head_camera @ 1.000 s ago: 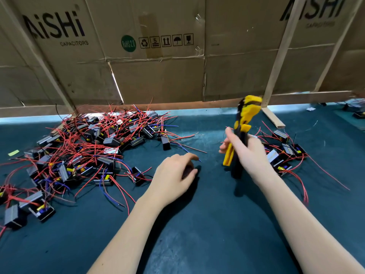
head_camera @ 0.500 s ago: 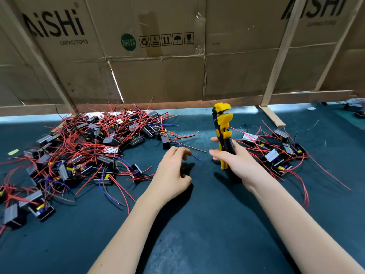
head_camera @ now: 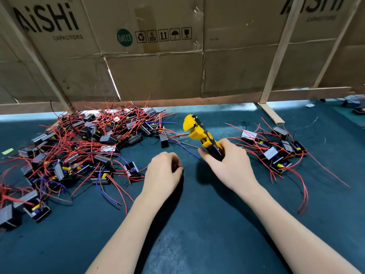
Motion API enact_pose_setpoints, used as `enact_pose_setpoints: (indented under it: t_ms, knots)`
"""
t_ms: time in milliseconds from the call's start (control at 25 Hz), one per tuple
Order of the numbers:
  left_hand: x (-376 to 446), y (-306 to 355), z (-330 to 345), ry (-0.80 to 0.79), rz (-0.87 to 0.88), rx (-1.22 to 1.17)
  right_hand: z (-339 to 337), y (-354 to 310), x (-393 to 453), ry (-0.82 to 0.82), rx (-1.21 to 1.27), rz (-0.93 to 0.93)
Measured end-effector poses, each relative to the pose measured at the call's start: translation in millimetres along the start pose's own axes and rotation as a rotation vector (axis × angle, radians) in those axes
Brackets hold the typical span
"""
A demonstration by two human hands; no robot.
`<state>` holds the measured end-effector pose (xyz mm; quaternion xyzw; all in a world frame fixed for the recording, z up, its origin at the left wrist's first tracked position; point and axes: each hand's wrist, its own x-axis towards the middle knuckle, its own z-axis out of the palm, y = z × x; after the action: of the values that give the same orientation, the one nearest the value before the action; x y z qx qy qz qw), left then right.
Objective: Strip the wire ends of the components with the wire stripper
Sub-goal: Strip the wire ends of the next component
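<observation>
A: Start with the big things. What's on the mat (head_camera: 197,224)?

B: A large pile (head_camera: 83,147) of components with red and blue wires sits at the left. A smaller group (head_camera: 276,147) lies at the right, and a cardboard wall (head_camera: 158,72) stands behind both.

A: And the hands?

B: The right hand (head_camera: 229,165) is curled round the handles of the stripper (head_camera: 203,138). A second ago the tool stood upright over by the right group. Now it has swung across to the middle and tilts so its yellow head points toward the pile. The head hangs near the loose red and blue wire ends (head_camera: 183,144) trailing from the pile's right edge. I can't tell whether a wire is already in the jaws.

A: The left hand?

B: The left hand (head_camera: 164,171) rests on the mat, just left of the tool. Its fingers have curled in more than before. Whether they pinch a thin wire or nothing, I can't say.

A: So what does that mean?

B: I'd judge one component is done with and the tool is lining up for the next wire end. Most of the pile looks still to do.
</observation>
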<state>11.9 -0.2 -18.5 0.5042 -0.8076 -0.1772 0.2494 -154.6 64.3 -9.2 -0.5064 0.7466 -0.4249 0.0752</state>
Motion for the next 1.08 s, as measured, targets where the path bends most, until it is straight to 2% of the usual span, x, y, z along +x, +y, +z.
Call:
enact_pose_setpoints:
  t_ms: [80, 160, 280, 440, 560, 920, 1000, 1080]
  knots:
    - [-1.2, -0.4, 0.7, -0.007, 0.020, 0.062, -7.3, 1.5, 4.8, 0.049, 0.051, 0.003]
    - [-1.5, 2.3, 0.6, 0.039, 0.041, 0.004, -15.3, 5.0, 9.7, 0.098, 0.031, -0.003]
    - [-0.5, 7.3, -4.3, 0.142, 0.010, -0.287, -23.9, 12.0, 14.9, 0.170, -0.107, -0.006]
    - [-1.0, 11.6, -8.9, 0.144, -0.035, -0.713, -29.1, 20.2, 20.4, 0.188, -0.316, 0.017]
    - [-0.3, 13.3, -6.6, 0.141, -0.033, -0.841, -26.5, 24.2, 21.7, 0.159, -0.469, 0.009]
    - [-3.2, 15.6, -1.3, 0.111, -0.022, -0.814, -18.4, 31.2, 22.1, 0.131, -0.607, -0.025]
    - [-4.4, 16.1, -1.1, 0.100, -0.023, -0.705, -17.7, 31.5, 22.6, 0.130, -0.623, -0.030]
    - [-4.7, 12.7, -1.2, 0.064, 0.028, -0.405, -18.7, 31.9, 23.3, 0.132, -0.612, -0.025]
